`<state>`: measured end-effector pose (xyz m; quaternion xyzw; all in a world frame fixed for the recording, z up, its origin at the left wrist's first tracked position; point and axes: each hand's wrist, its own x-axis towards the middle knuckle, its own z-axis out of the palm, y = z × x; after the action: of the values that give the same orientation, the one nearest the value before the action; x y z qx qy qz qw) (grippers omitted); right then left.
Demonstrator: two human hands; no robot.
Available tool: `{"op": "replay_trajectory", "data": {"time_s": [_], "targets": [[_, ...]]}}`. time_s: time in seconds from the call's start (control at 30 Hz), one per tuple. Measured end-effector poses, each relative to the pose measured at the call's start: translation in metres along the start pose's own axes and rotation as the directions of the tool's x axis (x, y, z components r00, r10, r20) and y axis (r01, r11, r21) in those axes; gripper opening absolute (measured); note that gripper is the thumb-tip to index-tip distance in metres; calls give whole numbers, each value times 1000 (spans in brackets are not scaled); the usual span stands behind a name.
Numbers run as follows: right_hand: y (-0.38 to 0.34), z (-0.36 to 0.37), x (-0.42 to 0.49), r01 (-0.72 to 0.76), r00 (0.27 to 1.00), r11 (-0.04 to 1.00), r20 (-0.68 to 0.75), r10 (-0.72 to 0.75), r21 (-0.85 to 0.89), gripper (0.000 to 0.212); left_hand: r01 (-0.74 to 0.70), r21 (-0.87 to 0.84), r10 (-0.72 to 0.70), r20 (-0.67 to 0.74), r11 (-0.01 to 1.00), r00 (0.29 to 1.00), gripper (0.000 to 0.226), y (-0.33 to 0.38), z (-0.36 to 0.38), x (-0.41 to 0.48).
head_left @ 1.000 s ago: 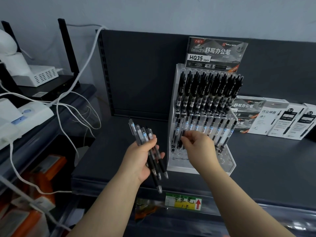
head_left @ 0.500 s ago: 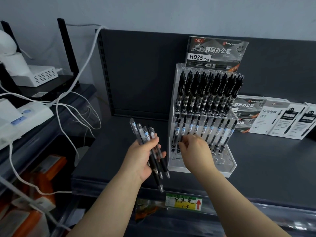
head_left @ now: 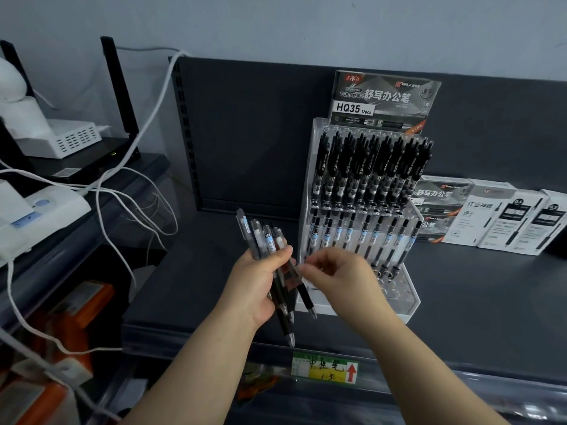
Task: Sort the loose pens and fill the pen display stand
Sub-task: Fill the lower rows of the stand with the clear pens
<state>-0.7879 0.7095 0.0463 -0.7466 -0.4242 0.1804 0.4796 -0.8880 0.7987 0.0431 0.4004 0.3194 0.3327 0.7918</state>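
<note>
Nearly upright, the held pens [head_left: 269, 241] point tips downward.

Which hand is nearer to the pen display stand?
Right. The right hand is directly in front of the stand; the left hand, gripping pens, is left of it.

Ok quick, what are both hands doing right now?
Left hand: holding a bunch of pens.
Right hand: fingers curled, tips at the bunch; cannot tell whether it pinches a pen.
</note>
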Motion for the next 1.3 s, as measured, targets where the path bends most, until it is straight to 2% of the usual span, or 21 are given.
{"op": "replay_trajectory", "data": {"time_s": [0.1,0.27,0.4,0.47,0.53,0.73,0.93,1.3], "targets": [[-1,3,3,-16,998,993,52,22,-116,15,-14,30,13,36,999,999,10,-1,5,-3],[-1,-6,1,9,998,997,55,-5,-80,6,-28,12,27,71,1000,997,9,-2,8,-4],[-1,-22,4,40,982,997,-188,-28,59,7,-19,-23,19,22,1000,1000,6,0,7,-2],[3,-31,9,58,957,997,-286,-39,57,12,-8,-19,7,-17,1000,1000,3,2,7,-1],[9,-34,13,50,948,999,-314,-45,8,16,3,-13,-3,-38,1000,999,5,2,7,0],[30,-20,19,14,978,983,-202,-52,-183,20,53,-103,-59,-58,993,997,23,1,10,-1],[30,-17,20,10,994,919,-98,-52,-394,21,38,-113,-44,-55,993,998,12,-1,9,-3],[31,-20,20,-43,992,921,-122,-5,-386,17,45,-119,-49,-29,992,998,6,-3,11,-5]]}}
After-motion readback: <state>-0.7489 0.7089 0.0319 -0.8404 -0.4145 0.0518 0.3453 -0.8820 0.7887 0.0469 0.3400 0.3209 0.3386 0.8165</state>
